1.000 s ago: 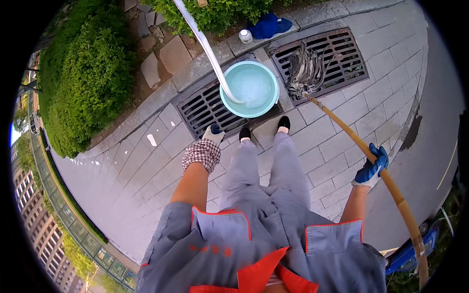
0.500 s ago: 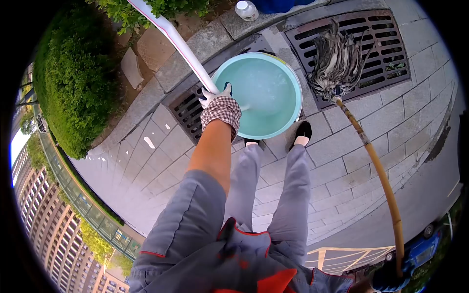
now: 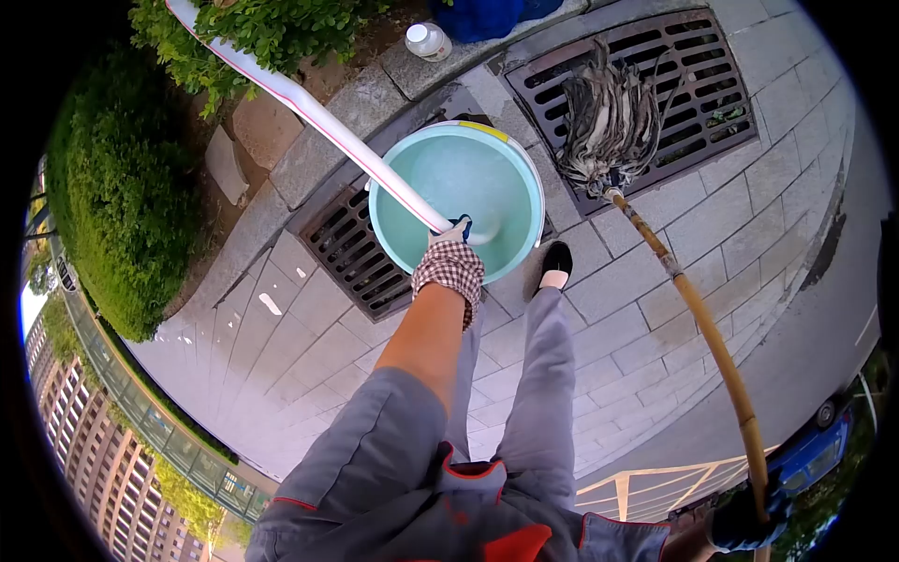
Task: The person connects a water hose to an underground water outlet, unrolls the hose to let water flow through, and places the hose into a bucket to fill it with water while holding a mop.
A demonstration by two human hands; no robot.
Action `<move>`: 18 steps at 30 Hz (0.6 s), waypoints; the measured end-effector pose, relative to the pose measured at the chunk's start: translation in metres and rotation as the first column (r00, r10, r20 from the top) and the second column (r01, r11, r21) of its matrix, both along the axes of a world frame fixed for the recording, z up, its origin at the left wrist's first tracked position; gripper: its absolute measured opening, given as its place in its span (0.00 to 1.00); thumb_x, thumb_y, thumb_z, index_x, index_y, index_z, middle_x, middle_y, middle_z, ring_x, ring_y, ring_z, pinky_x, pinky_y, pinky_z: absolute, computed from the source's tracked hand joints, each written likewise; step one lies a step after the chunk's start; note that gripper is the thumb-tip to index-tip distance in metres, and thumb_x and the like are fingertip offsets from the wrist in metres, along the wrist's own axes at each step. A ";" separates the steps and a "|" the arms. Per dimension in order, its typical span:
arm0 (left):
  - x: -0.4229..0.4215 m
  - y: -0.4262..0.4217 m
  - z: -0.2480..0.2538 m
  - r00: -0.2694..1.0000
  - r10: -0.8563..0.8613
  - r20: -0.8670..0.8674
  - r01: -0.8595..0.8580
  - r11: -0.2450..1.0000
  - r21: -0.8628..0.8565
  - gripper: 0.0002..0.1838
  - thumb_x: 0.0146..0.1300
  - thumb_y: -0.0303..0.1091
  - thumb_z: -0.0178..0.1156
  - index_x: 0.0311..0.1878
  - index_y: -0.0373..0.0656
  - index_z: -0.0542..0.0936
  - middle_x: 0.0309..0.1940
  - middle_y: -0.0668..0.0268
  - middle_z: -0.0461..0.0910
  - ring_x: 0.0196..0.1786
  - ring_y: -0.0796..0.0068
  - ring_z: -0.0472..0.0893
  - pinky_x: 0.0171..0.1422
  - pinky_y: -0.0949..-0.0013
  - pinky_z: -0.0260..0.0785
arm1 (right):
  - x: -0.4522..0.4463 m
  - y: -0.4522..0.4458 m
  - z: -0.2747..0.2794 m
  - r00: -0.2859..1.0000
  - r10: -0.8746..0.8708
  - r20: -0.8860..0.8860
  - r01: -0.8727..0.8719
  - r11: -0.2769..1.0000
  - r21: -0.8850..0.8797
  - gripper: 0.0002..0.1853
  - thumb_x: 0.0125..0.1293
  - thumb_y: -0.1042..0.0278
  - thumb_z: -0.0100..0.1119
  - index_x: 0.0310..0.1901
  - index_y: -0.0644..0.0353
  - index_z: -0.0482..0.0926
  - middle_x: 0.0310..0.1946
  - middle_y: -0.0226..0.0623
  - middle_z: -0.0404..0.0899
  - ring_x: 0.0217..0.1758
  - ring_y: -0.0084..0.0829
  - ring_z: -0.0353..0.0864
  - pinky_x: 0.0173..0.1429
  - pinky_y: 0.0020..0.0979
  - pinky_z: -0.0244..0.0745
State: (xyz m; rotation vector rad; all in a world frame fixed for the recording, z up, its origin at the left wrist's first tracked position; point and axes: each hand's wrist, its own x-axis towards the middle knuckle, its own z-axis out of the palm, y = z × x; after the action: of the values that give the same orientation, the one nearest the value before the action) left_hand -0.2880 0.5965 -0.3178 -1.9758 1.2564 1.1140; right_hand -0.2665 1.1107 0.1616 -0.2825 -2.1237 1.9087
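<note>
My left hand (image 3: 451,234), in a pale glove with dark fingertips and a checked cuff, is closed round a white hose (image 3: 351,145) with a red stripe. The hose's end reaches over the turquoise bucket (image 3: 532,169), and water runs from it into the water inside. At the lower right edge, my right hand (image 3: 749,521) in a dark glove grips the wooden handle of a mop (image 3: 714,337). The mop's grey strands (image 3: 611,117) lie spread on a drain grate (image 3: 716,66), well apart from the bucket.
A second grate (image 3: 351,258) lies beside and partly under the bucket. Behind stand a kerb (image 3: 361,98), a bottle with a white cap (image 3: 428,42) and blue fabric (image 3: 492,17). Bushes (image 3: 103,215) grow at left. Paving (image 3: 646,290) runs right to a road with a blue vehicle (image 3: 815,459).
My left hand has carried the hose end to the right, from the bucket's left rim to over its front part. The view has shifted a little; my right hand still grips the mop.
</note>
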 end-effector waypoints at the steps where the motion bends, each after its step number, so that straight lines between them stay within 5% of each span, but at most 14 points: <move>1: 0.000 0.005 -0.001 0.997 0.035 -0.073 -0.035 0.999 -0.008 0.20 0.49 0.36 0.69 0.42 0.37 0.74 0.27 0.62 0.79 0.26 0.76 0.77 0.30 0.72 0.72 | 0.001 -0.006 -0.002 0.999 -0.034 -0.008 0.034 0.997 0.074 0.17 0.64 0.56 0.45 0.38 0.64 0.74 0.35 0.42 0.75 0.45 0.40 0.77 0.59 0.52 0.69; 6: 0.015 0.007 0.068 0.873 0.309 -0.377 -0.263 0.950 0.170 0.16 0.56 0.33 0.62 0.45 0.38 0.73 0.32 0.61 0.79 0.37 0.69 0.79 0.36 0.68 0.75 | -0.004 -0.054 -0.011 0.987 -0.153 -0.042 0.158 0.935 0.317 0.17 0.63 0.53 0.48 0.39 0.62 0.73 0.34 0.41 0.75 0.44 0.40 0.76 0.60 0.53 0.67; 8: 0.023 0.001 0.111 0.769 0.402 -0.498 -0.371 0.914 0.164 0.12 0.55 0.26 0.60 0.42 0.35 0.71 0.32 0.55 0.80 0.33 0.62 0.82 0.26 0.62 0.76 | -0.016 -0.073 -0.016 0.991 -0.125 -0.054 0.135 0.954 0.267 0.17 0.61 0.52 0.50 0.40 0.60 0.72 0.34 0.40 0.76 0.44 0.40 0.77 0.60 0.54 0.66; 10: 0.032 -0.013 0.159 0.764 0.323 -0.558 -0.262 0.946 0.190 0.13 0.58 0.21 0.55 0.46 0.36 0.67 0.36 0.52 0.79 0.39 0.58 0.82 0.31 0.59 0.79 | -0.022 -0.088 -0.016 0.963 -0.257 -0.081 0.266 0.955 0.129 0.17 0.62 0.56 0.44 0.37 0.62 0.74 0.28 0.36 0.74 0.40 0.38 0.78 0.61 0.52 0.65; 12: 0.055 -0.031 0.189 0.722 0.363 -0.589 -0.218 0.927 0.304 0.09 0.59 0.21 0.52 0.44 0.35 0.69 0.37 0.50 0.79 0.40 0.58 0.82 0.35 0.59 0.80 | -0.029 -0.102 -0.014 0.972 -0.225 -0.063 0.233 0.956 0.180 0.16 0.62 0.55 0.44 0.36 0.60 0.73 0.28 0.33 0.70 0.38 0.37 0.76 0.61 0.52 0.65; 16: 0.077 -0.058 0.265 0.648 0.430 -0.629 -0.128 0.875 0.467 0.08 0.58 0.22 0.51 0.41 0.41 0.70 0.32 0.59 0.73 0.48 0.47 0.77 0.48 0.39 0.74 | -0.029 -0.109 -0.016 0.980 -0.175 -0.095 0.199 0.891 0.408 0.15 0.64 0.54 0.43 0.36 0.59 0.69 0.30 0.34 0.64 0.36 0.34 0.73 0.59 0.49 0.69; 18: 0.096 -0.079 0.272 0.589 0.526 -0.613 -0.036 0.775 0.631 0.08 0.58 0.22 0.51 0.42 0.42 0.71 0.32 0.61 0.73 0.50 0.48 0.76 0.52 0.37 0.71 | -0.034 -0.120 -0.014 0.981 -0.160 -0.110 0.189 0.913 0.361 0.15 0.64 0.54 0.44 0.38 0.59 0.68 0.31 0.34 0.64 0.37 0.33 0.74 0.58 0.47 0.71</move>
State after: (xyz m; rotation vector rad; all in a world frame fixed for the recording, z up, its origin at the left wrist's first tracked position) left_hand -0.1921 0.5176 -0.0461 -1.2533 0.7493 2.3747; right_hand -0.3007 0.9908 0.1478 -0.2996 -2.2637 1.3638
